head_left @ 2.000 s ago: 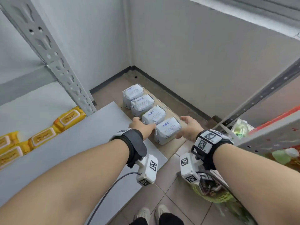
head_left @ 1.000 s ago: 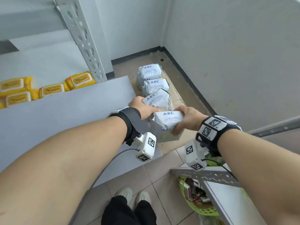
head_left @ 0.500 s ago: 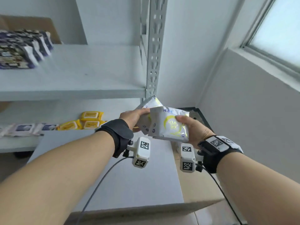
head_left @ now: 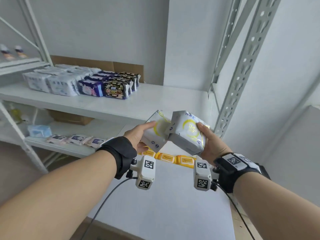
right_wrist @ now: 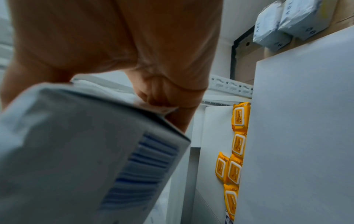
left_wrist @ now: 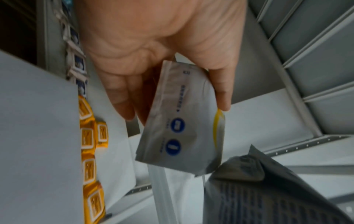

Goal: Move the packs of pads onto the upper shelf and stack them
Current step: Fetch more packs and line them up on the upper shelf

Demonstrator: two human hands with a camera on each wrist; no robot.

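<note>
Each hand holds one white pack of pads with a yellow ring print, raised just below the front edge of the upper shelf [head_left: 155,101]. My left hand [head_left: 138,134] grips the left pack [head_left: 156,134], thumb on top and fingers beneath; the left wrist view shows this pack [left_wrist: 184,125] pinched the same way. My right hand [head_left: 207,141] grips the right pack [head_left: 187,134], whose near side fills the right wrist view as a grey pack [right_wrist: 76,151]. The two packs touch at their inner corners. Two more packs [right_wrist: 287,22] lie on cardboard on the floor.
Rows of white, purple and black pad packs [head_left: 83,82] fill the upper shelf's left half; its right half is bare. A perforated steel upright [head_left: 242,70] stands right of the hands. Yellow wipe packs [head_left: 173,158] lie on the lower shelf. A white board [head_left: 164,205] lies below my wrists.
Both hands lifted the two packs from the floor row up to the level of the upper shelf, and the packs have moved slightly apart. The view has tilted up onto the shelf.
</note>
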